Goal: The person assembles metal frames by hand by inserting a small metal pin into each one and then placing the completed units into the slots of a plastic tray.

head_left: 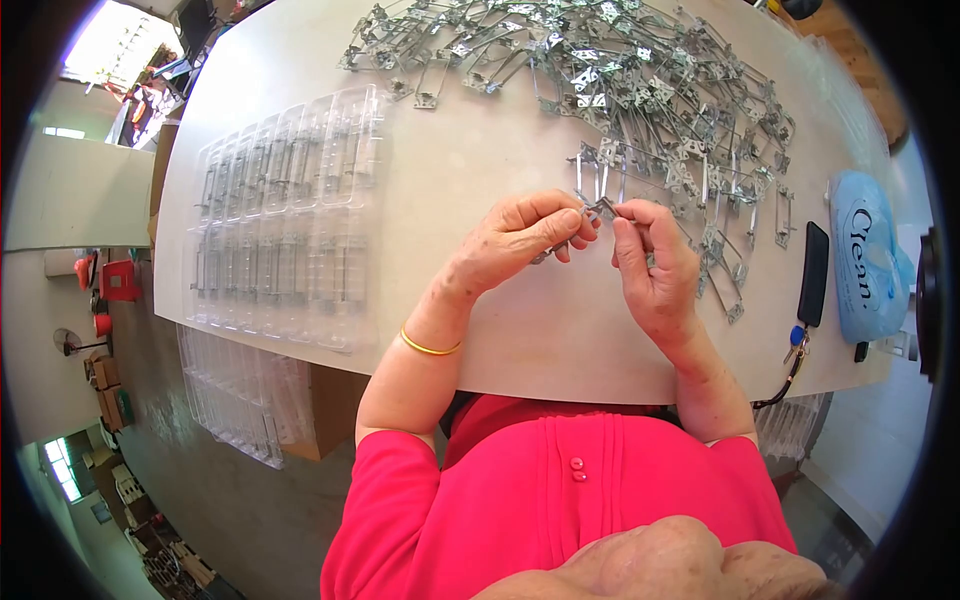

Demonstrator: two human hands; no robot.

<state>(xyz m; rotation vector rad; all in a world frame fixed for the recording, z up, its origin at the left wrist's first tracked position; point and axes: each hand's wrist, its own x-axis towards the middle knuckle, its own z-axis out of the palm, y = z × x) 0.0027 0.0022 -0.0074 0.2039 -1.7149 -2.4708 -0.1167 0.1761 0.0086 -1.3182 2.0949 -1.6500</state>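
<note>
My left hand (530,232), with a gold bangle at its wrist, is closed in a pinch on a small metal bracket part (601,207). The right hand (655,262) is closed too, its thumb and fingertip at the other end of that piece. Part of the metal is hidden by the fingers. Just beyond both hands lies a large tangled pile of metal bracket parts (640,75) with thin rods and punched plates. To the left, a clear plastic tray (374,215) holds several rows of similar parts.
At the right are a black phone (815,275), keys (797,338) on a dark strap, and a blue plastic pack (868,255). More clear trays (235,390) are stacked below the table's left edge, beside a cardboard box (338,405).
</note>
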